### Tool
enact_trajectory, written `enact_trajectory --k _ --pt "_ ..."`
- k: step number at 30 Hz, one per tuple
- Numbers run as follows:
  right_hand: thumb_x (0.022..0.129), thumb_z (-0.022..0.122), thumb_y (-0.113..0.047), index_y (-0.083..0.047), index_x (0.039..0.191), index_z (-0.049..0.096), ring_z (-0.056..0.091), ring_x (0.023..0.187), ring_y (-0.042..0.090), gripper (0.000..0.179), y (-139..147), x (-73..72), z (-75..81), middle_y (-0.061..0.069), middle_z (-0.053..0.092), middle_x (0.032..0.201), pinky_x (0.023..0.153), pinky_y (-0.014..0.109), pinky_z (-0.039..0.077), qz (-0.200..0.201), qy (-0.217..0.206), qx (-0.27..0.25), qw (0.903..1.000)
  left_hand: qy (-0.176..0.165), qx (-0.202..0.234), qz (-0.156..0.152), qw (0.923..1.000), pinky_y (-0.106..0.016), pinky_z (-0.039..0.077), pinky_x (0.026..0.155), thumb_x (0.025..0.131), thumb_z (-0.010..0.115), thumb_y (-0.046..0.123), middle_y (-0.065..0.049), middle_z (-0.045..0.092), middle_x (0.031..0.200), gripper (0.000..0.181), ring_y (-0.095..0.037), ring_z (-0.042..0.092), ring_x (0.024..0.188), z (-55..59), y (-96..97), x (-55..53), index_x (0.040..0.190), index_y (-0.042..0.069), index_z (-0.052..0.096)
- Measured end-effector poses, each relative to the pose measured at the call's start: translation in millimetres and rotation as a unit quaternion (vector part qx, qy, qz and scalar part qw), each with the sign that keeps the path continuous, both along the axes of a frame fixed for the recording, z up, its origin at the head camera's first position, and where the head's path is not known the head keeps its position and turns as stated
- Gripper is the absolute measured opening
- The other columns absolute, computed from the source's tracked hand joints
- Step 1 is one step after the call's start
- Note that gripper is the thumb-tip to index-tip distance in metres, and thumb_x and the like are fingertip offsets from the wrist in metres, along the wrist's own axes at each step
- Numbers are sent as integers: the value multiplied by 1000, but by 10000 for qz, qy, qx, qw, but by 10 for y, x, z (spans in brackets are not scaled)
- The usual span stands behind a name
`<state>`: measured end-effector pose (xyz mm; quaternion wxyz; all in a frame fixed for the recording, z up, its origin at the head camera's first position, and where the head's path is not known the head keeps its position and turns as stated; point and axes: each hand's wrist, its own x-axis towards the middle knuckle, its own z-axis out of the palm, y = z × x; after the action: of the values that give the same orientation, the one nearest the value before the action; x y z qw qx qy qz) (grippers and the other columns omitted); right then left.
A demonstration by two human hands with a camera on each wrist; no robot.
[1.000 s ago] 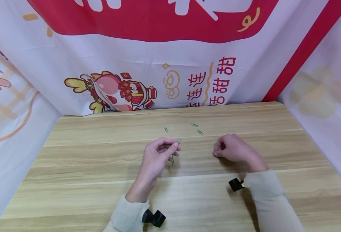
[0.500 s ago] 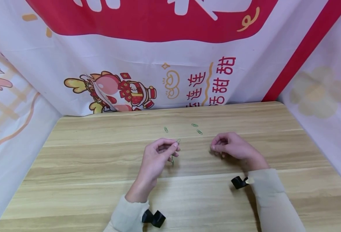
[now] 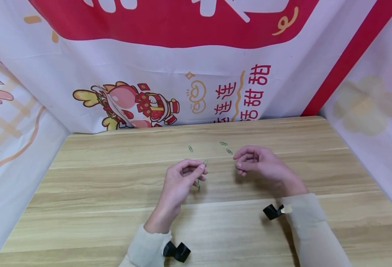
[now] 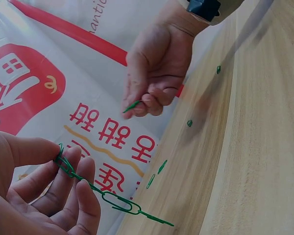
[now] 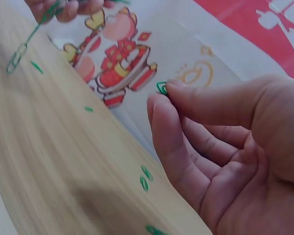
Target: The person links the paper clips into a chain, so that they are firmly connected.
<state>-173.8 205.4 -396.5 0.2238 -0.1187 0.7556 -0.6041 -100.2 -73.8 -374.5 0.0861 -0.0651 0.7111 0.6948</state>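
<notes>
My left hand [image 3: 184, 180] pinches the upper end of a chain of linked green paper clips [image 4: 120, 200] between thumb and index finger. The chain's free end dangles below the fingers. Farther right, my right hand [image 3: 260, 165] is raised above the table, holding a single green paper clip [image 5: 161, 87] at the tips of thumb and index finger. That clip also shows in the left wrist view, apart from the chain. Loose green paper clips lie beyond the hands: one [image 3: 190, 148] to the left and two, an upper [image 3: 223, 143] and a lower [image 3: 229, 151], near the right fingertips.
The wood-grain table [image 3: 99, 196] runs back to a printed white and red cloth [image 3: 169, 59] hanging behind it. Similar cloth hangs at both sides. In the right wrist view another green clip [image 5: 156, 230] lies at the bottom edge.
My right hand has risen from the tabletop with a paper clip and shifted left and away from me. The left hand and its chain have stayed nearly still.
</notes>
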Motion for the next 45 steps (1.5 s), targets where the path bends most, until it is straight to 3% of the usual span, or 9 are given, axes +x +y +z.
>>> enact_trajectory --k 3,11,19,27,34,41,45 --pt "101 71 -5 0 132 67 75 88 21 32 -66 32 51 29 72 114 87 34 65 137 261 18 9996 -24 6 -21 10000 -28 57 77 103 73 16 -12 80 111 20 -17 74 91 3 -1 3 120 8 76" --pt "101 72 -7 -1 125 72 76 86 20 24 -231 113 128 11 77 103 86 39 67 -49 503 -256 9984 -42 9 -73 10000 -26 56 77 103 73 19 -11 80 111 17 -18 74 92 3 -11 12 118 10 76" --pt "101 74 -9 -2 120 73 78 88 19 21 -309 127 130 9 79 102 86 38 67 -350 605 -280 9972 -39 8 -54 10000 -27 57 78 103 74 19 -10 80 110 17 -18 74 91 -8 -18 9 117 10 76" --pt "102 72 -4 5 120 70 82 94 21 21 -357 153 146 6 83 105 90 40 66 -457 645 -758 9940 -19 25 -31 10000 -29 57 78 102 74 17 -12 80 110 17 -17 74 90 -1 -16 8 117 10 77" --pt "100 72 0 5 115 70 80 90 16 16 -426 193 155 1 82 99 91 34 66 -588 783 -708 9927 -46 41 -88 9999 -29 57 79 103 74 18 -16 79 115 17 -18 74 91 -12 1 6 117 10 76" --pt "99 72 0 3 125 67 79 92 16 26 -570 257 189 6 80 105 90 34 66 -405 1118 -884 9890 -52 43 -95 9999 -30 57 80 104 72 18 -12 80 110 17 -18 74 90 -21 28 16 117 8 76" --pt "99 72 1 2 124 70 80 93 16 25 -650 292 195 15 80 110 89 34 66 -524 1268 -700 9881 12 113 -9 9999 -27 56 76 106 69 16 -12 79 106 18 -17 73 86 -27 35 20 116 4 76"
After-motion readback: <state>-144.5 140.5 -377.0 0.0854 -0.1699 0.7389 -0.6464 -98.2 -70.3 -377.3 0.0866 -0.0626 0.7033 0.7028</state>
